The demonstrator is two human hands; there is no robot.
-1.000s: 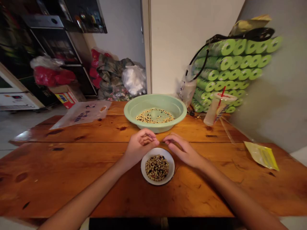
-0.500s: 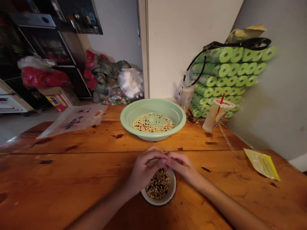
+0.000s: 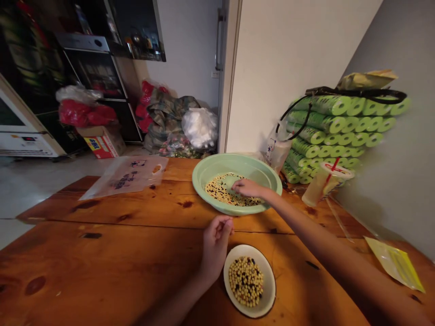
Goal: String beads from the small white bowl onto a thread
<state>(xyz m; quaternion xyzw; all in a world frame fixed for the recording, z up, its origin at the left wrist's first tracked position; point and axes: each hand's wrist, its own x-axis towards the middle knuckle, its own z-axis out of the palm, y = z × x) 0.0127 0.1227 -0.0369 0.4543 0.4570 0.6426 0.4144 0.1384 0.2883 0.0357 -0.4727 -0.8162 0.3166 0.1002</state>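
Note:
A white enamel bowl [image 3: 270,283] with a dark rim sits near the front of the wooden table, holding a heap of pale and dark beans [image 3: 245,280]. My left hand [image 3: 215,244] is raised just left of that bowl, fingers pinched together with nothing showing between them. Farther forward, my right hand [image 3: 249,188] reaches over a pale green basin [image 3: 204,192]. Its fingertips are held together low over a ring of similar beans [image 3: 220,190] on the basin's floor, and they hide anything they might hold.
The wooden table [image 3: 102,262] has a seam across it. A plastic carrier bag [image 3: 127,176] lies to the left, a yellow packet [image 3: 394,265] to the right, and a cup with a red straw [image 3: 326,183] stands beyond my right arm. Green rolls [image 3: 326,131] are stacked against the wall.
My right hand has moved forward from the white bowl to over the green basin. My hands have come apart, leaving the white bowl uncovered, and the view has shifted.

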